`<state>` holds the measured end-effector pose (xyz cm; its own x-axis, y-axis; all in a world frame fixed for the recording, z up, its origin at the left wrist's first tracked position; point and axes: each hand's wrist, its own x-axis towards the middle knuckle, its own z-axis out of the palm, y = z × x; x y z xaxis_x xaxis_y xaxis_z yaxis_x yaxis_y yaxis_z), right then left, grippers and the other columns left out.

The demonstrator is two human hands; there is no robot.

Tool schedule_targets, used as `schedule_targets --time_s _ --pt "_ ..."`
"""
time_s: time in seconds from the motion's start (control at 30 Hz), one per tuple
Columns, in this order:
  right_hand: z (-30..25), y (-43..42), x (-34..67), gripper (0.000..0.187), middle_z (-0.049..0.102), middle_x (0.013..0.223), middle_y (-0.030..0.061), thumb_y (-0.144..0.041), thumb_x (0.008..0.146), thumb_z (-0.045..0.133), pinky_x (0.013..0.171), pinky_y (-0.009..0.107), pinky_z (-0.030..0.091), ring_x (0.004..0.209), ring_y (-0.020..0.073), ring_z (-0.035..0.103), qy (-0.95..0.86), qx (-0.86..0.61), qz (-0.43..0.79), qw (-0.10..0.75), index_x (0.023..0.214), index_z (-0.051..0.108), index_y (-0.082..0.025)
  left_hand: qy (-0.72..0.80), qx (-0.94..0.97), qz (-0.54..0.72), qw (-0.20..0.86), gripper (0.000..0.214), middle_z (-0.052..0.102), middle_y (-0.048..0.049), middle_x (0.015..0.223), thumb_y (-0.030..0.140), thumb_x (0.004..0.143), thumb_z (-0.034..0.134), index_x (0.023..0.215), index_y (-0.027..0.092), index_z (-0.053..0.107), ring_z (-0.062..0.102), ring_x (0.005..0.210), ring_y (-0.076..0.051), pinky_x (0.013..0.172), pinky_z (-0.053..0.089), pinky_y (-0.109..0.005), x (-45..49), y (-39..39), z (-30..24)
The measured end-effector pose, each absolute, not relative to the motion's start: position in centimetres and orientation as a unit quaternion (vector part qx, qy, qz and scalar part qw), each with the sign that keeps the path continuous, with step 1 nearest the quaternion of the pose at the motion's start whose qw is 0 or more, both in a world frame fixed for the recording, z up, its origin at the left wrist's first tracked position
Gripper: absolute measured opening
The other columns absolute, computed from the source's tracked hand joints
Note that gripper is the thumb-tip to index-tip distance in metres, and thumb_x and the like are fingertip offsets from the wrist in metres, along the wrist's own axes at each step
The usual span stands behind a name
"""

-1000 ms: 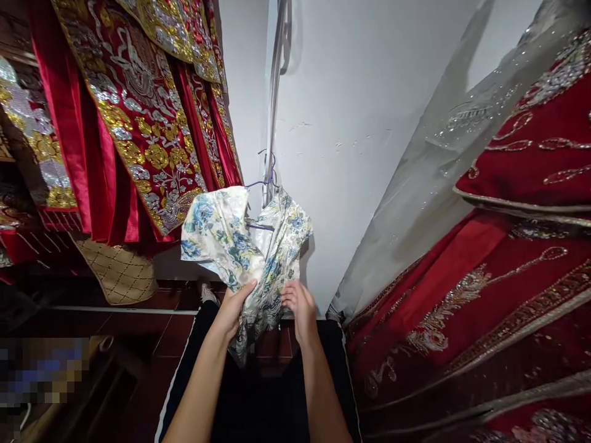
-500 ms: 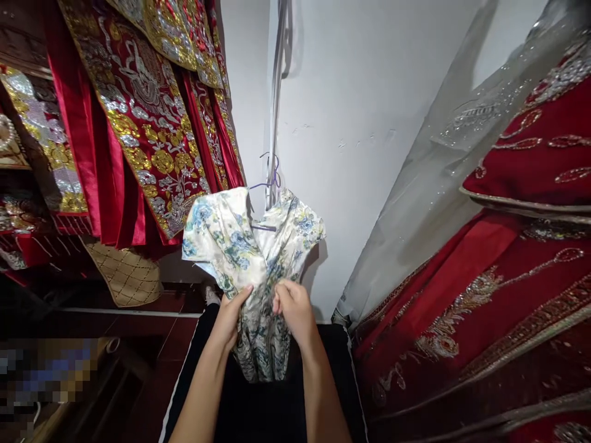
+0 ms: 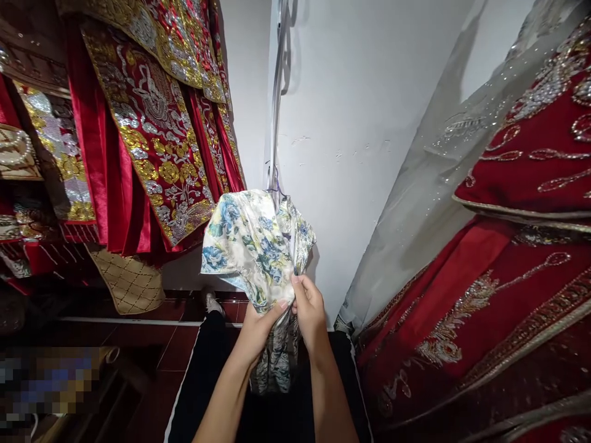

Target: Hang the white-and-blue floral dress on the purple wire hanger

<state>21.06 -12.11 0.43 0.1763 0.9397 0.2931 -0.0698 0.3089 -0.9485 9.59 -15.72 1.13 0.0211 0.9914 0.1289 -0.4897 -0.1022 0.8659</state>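
A white floral dress (image 3: 252, 237) with blue, green and yellow print hangs in front of me on a purple hanger (image 3: 279, 184). At its waist, my left hand (image 3: 263, 326) grips the gathered cloth, thumb on top. My right hand (image 3: 309, 304) pinches the front edge of the fabric just right of the left thumb. The left short sleeve and chest face me, and the right side is turned away. The dress's lower part drops between my forearms, partly hidden by them.
Red gowns with gold and silver embroidery (image 3: 161, 141) hang at left. On the right are a beaded red gown (image 3: 498, 246) and a sheer grey covering (image 3: 415, 184). A metal pole (image 3: 276, 92) runs up the white wall (image 3: 360, 92). A wooden stool-like piece (image 3: 106, 363) stands at lower left.
The dress has turned, bringing its left sleeve and chest toward me. Both hands have moved rightward and come together, and the right hand now pinches the front edge.
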Motion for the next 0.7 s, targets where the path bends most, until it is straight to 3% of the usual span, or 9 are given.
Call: schedule_targets --time_s 0.2,0.27,0.33,0.4,0.57,0.7 --pt "0.1 -12.5 20.7 0.033 0.041 0.056 -0.0038 -0.051 0.082 0.068 0.047 0.025 0.027 0.052 0.0109 0.035 -0.458 -0.416 0.425 0.661 0.077 0.062 -0.019 0.387 0.365 0.642 0.552 0.057 0.064 -0.0132 0.132 0.034 0.076 0.078 0.128 0.018 0.059 0.058 0.126 -0.028 0.11 0.042 -0.04 7.0 -14.9 -0.7" --pt "0.1 -12.7 20.7 0.031 0.042 0.057 -0.0032 -0.047 0.082 0.068 0.049 0.026 0.026 0.053 0.0109 0.036 -0.448 -0.421 0.418 0.669 0.075 0.063 -0.018 0.458 0.35 0.683 0.449 0.062 0.058 -0.0145 0.137 0.037 0.078 0.077 0.133 0.019 0.053 0.053 0.13 -0.029 0.112 0.038 -0.042 6.4 -14.6 -1.5" --pt "0.1 -12.9 20.5 0.028 0.04 0.056 -0.0035 -0.044 0.084 0.066 0.05 0.026 0.026 0.053 0.0106 0.036 -0.433 -0.419 0.415 0.681 0.072 0.063 -0.018 0.517 0.354 0.729 0.275 0.068 0.047 -0.0155 0.144 0.037 0.08 0.074 0.139 0.021 0.044 0.044 0.136 -0.029 0.115 0.032 -0.043 6.6 -14.7 -2.0" --pt "0.3 -13.2 19.9 0.026 0.039 0.055 -0.004 -0.04 0.084 0.064 0.05 0.026 0.025 0.052 0.0102 0.034 -0.431 -0.408 0.436 0.677 0.071 0.062 -0.018 0.515 0.426 0.724 0.17 0.062 0.042 -0.0151 0.146 0.034 0.085 0.069 0.139 0.023 0.042 0.04 0.137 -0.028 0.116 0.029 -0.041 7.6 -14.8 -2.2" --pt "1.1 -13.9 18.7 0.022 0.043 0.058 -0.0026 -0.03 0.081 0.058 0.051 0.025 0.028 0.055 0.0111 0.037 -0.524 -0.4 0.46 0.595 0.063 0.055 -0.018 0.439 0.548 0.659 0.27 0.042 0.053 -0.0131 0.131 0.026 0.093 0.054 0.134 0.023 0.045 0.052 0.122 -0.025 0.103 0.041 -0.037 10.5 -14.3 -2.4" --pt "0.8 -13.9 19.1 0.025 0.039 0.051 -0.0042 -0.03 0.081 0.055 0.048 0.025 0.024 0.049 0.0095 0.032 -0.542 -0.395 0.489 0.559 0.058 0.052 -0.019 0.44 0.536 0.669 0.266 0.015 0.061 -0.0072 0.097 0.029 0.09 0.058 0.102 0.022 0.059 0.06 0.093 -0.023 0.084 0.047 -0.033 10.5 -13.4 -3.2"
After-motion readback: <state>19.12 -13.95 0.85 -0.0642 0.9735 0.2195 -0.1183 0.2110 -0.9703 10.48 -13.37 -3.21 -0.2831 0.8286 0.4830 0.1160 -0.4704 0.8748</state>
